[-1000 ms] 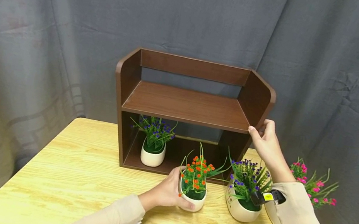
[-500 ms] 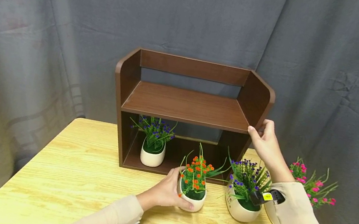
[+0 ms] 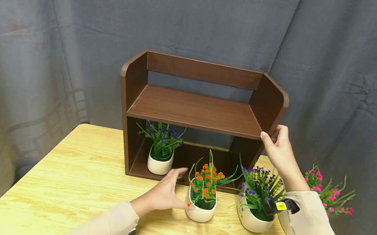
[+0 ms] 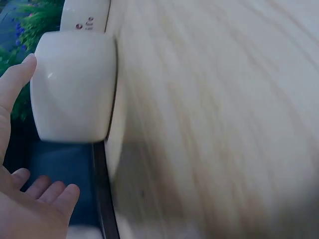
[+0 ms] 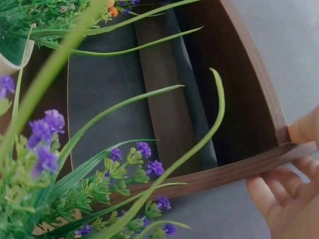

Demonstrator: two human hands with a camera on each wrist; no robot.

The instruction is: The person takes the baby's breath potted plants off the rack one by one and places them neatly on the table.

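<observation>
A white pot with orange flowers [image 3: 200, 214] stands on the table in front of a brown two-tier shelf [image 3: 197, 110]. Just left of it is my left hand [image 3: 163, 195], fingers spread, thumb tip overlapping the pot's front rim in the head view. In the left wrist view the pot's bare white side [image 4: 75, 89] shows between the thumb and the loosely bent fingers. My right hand [image 3: 280, 152] grips the front edge of the shelf's right side panel. In the right wrist view its thumb and fingers [image 5: 279, 186] lie on opposite sides of that panel.
A pot of purple flowers [image 3: 159, 166] stands inside the lower tier at left. Another purple-flowered pot [image 3: 254, 222] and a pink-flowered one [image 3: 327, 197] stand at right, partly behind my right forearm. A grey curtain [image 3: 211, 18] hangs behind the wooden table [image 3: 64, 180].
My left hand has let go of the orange-flowered pot and moved a little left, its fingers opening. The pot stays where it was. My right hand keeps its grip on the shelf.
</observation>
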